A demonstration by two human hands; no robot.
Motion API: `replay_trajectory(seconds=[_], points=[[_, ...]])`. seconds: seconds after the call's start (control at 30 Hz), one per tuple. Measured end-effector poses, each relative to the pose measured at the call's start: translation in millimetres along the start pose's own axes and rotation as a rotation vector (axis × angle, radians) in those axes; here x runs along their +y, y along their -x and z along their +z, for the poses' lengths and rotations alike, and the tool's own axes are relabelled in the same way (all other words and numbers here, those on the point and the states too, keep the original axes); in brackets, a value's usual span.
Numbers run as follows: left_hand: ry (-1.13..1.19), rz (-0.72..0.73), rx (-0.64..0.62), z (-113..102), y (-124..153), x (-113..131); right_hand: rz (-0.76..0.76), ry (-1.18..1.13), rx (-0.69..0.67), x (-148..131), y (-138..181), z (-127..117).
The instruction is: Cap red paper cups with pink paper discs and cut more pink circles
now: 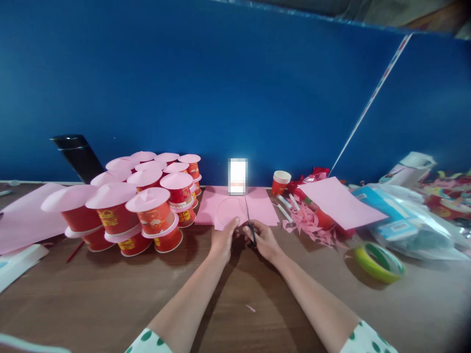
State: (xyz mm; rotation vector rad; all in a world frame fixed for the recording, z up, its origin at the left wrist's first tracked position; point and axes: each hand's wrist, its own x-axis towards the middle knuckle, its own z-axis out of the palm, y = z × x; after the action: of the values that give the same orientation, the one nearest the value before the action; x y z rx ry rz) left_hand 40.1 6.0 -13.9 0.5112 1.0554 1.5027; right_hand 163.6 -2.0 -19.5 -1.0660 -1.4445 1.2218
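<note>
My left hand (223,239) pinches the lower edge of a pink paper sheet (231,210) that has a round outline drawn on it. In my right hand (265,240) is a pair of dark-handled scissors (252,234), its blades pointing away from me along the right side of the outline. More pink paper (263,206) lies flat behind the held sheet. To the left stand several stacked red paper cups (114,218) topped with shallow pink paper cones (147,199).
Pink paper scraps (311,223) and white pens (284,212) lie right of my hands, near a short cup stack (281,183). Farther right are a tape roll (379,263) and plastic-wrapped packs (412,225). A black bottle (79,158) leans by the blue wall (221,88).
</note>
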Motion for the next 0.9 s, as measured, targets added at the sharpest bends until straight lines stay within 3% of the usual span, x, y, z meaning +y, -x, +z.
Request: replay_trajectory(seconds=[0.9], points=[[0.001, 0.026, 0.013, -0.3, -1.8, 0.6, -0.009, 0.042, 0.008, 2.5, -0.8, -0.5]])
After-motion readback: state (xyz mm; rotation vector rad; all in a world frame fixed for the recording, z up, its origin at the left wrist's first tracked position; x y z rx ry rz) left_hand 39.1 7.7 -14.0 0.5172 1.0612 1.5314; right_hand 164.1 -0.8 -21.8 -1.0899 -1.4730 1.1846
